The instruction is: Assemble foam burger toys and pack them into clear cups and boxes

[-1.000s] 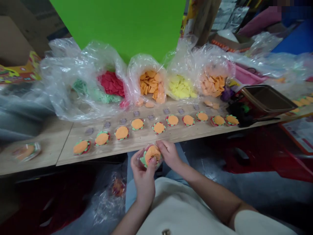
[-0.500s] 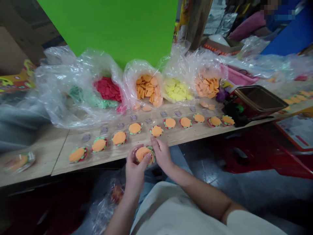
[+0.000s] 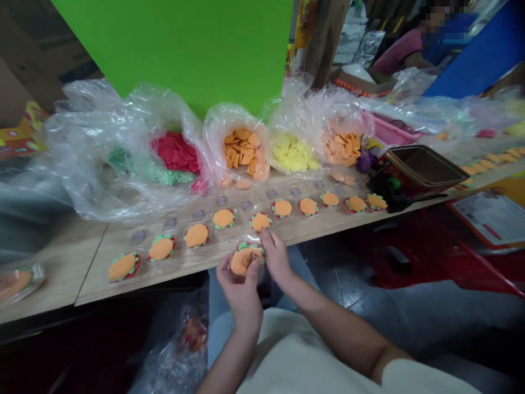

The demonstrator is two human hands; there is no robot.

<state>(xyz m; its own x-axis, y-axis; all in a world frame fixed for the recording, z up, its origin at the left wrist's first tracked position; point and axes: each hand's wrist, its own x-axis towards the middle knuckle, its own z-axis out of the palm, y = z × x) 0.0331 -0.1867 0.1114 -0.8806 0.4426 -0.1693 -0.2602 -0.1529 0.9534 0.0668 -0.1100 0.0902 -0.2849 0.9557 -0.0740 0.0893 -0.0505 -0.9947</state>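
Just off the table's front edge, my left hand [image 3: 241,284] grips a clear plastic tray with a toy foam burger [image 3: 240,261] in it. The thumb lies over its orange top, where a small brown patterned piece shows. My right hand [image 3: 278,258] is closed at the tray's right edge, its fingertips just below another burger on the table. Similar foam burgers [image 3: 197,236] in clear trays stand in a row along the front, with green and red frilled layers under orange rounds.
Clear bags of red [image 3: 176,152], orange [image 3: 241,148] and yellow [image 3: 293,153] foam pieces lie along the back. A dark lidded container [image 3: 429,167] stands right on the wooden table [image 3: 96,279]. Behind rises a green panel [image 3: 180,49]; a person [image 3: 404,52] is farther back.
The view has shifted slightly. The held tray has tilted and moved a little, showing more green at its far edge. A patterned piece now shows by my left thumb.
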